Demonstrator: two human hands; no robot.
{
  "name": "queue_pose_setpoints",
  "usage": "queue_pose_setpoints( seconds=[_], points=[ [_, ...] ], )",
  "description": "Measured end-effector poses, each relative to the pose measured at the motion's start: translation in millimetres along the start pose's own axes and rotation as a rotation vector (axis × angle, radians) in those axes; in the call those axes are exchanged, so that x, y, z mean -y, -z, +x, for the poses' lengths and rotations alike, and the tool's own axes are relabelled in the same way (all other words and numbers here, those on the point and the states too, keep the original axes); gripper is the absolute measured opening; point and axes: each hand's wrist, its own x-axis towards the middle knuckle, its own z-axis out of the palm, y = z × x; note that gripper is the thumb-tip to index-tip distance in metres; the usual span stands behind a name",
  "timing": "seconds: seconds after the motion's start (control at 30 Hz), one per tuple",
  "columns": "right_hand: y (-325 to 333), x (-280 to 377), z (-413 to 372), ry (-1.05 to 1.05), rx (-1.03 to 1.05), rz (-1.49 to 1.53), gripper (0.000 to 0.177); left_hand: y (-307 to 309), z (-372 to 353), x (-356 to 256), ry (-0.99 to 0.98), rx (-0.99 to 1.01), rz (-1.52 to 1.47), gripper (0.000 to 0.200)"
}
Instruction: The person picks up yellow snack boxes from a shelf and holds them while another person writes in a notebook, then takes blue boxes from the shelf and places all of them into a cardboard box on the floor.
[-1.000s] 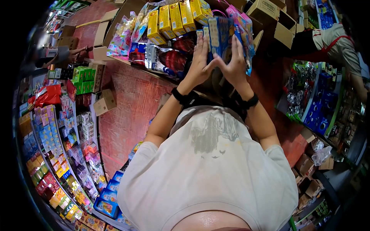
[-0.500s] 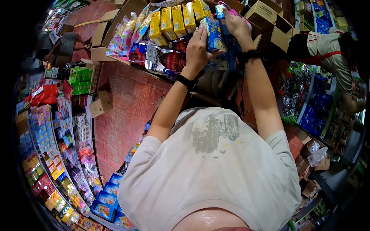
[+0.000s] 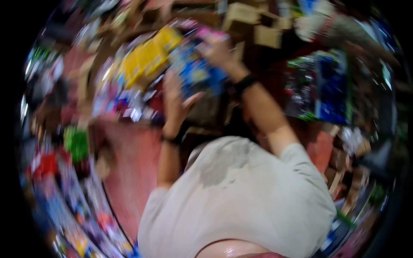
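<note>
The head view is smeared by motion. My left hand (image 3: 175, 96) lies against the near left side of the blue packages (image 3: 195, 71), its thumb stretched away from the fingers. At the far right side of those packages is my right hand (image 3: 217, 51), beside something pink (image 3: 211, 33); its fingertips are blurred, and a grip cannot be made out. A row of yellow boxes (image 3: 146, 58) stands to the left of the blue packages. Silver and red packets (image 3: 137, 105) lie in front of the yellow boxes.
Open cardboard boxes (image 3: 267, 36) stand at the back right. A co-worker's arm (image 3: 365, 38) reaches in at the upper right. Shelves of goods (image 3: 64, 202) line the left side, with a green pack (image 3: 76, 143) above them. Red floor (image 3: 129, 172) shows at left.
The whole view has turned and blurred, so the boxes and both hands appear further left. My left hand appears lower against the blue packages, while my right hand remains at their far side.
</note>
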Motion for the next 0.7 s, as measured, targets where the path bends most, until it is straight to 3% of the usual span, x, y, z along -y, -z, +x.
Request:
queue_pose_setpoints(
  seconds=[0.03,0.07,0.2,0.23,0.37,0.53,0.63,0.7],
  points=[
    [-1.4,-5.1,-8.0,-0.040,-0.037,0.037,0.031,6.4,5.1,-8.1,0.006,0.027,-0.122,0.087],
    [39.6,19.4,-14.1,-0.149,-0.080,0.178,0.037,13.5,1.2,-19.2,0.034,0.055,-0.207,0.088],
    [144.0,20.6,-47.1,-0.241,0.111,0.465,0.046,51.1,-11.1,-80.7,0.259,0.321,-0.579,0.071],
    [181.9,26.6,-56.6,-0.228,0.141,0.449,0.048,65.6,-17.9,-98.3,0.197,0.370,-0.693,0.069],
    [265.1,-27.1,-99.7,-0.287,0.196,0.554,0.048,67.5,-3.9,-185.1,0.244,0.580,-0.850,0.066],
    [386.1,-118.9,-162.4,-0.286,0.067,0.473,0.048,-4.1,34.5,-273.5,0.227,0.676,-0.904,0.069],
    [454.5,-166.0,-202.2,-0.405,-0.007,0.387,0.048,-40.1,88.8,-323.9,-0.085,0.841,-0.772,0.066],
    [491.0,-183.1,-219.8,-0.464,-0.032,0.346,0.047,-65.3,104.9,-350.3,-0.111,0.877,-0.801,0.074]
  ],
)
